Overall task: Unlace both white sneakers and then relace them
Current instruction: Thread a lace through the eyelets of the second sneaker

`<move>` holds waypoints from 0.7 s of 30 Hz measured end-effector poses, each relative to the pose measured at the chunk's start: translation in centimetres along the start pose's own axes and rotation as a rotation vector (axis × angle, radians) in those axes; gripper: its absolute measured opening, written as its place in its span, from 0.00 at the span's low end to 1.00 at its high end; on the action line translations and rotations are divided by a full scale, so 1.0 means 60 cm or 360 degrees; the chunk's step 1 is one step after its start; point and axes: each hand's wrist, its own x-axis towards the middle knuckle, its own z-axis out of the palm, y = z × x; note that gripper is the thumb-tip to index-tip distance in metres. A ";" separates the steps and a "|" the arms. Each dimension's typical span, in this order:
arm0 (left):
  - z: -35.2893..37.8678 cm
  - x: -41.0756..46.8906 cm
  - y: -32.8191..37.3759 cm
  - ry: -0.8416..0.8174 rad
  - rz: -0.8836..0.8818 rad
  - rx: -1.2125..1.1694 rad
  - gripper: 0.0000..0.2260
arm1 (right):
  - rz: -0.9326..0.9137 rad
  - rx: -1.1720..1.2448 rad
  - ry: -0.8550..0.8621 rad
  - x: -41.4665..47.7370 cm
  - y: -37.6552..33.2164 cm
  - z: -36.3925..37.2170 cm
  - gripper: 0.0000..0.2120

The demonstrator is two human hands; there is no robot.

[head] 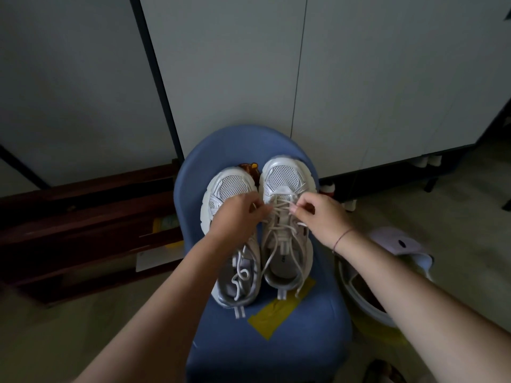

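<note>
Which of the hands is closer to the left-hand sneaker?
Left. The left hand is over the left sneaker, pinching the lace of the right sneaker; the right hand is over that sneaker, pinching the lace too.

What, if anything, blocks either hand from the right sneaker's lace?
Nothing visible does. The left hand and the right hand both pinch the lace over the right sneaker; the left hand merely lies over the left sneaker.

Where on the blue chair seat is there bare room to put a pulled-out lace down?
Bare seat lies between the yellow tape and the chair's near edge. Narrow strips flank the white sneakers. The middle is crowded: left hand and right hand pinch one sneaker's lace.
</note>
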 end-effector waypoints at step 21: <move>-0.002 -0.011 0.005 0.0061 -0.0102 -0.0335 0.05 | 0.0525 0.0326 -0.0027 -0.005 0.037 -0.003 0.08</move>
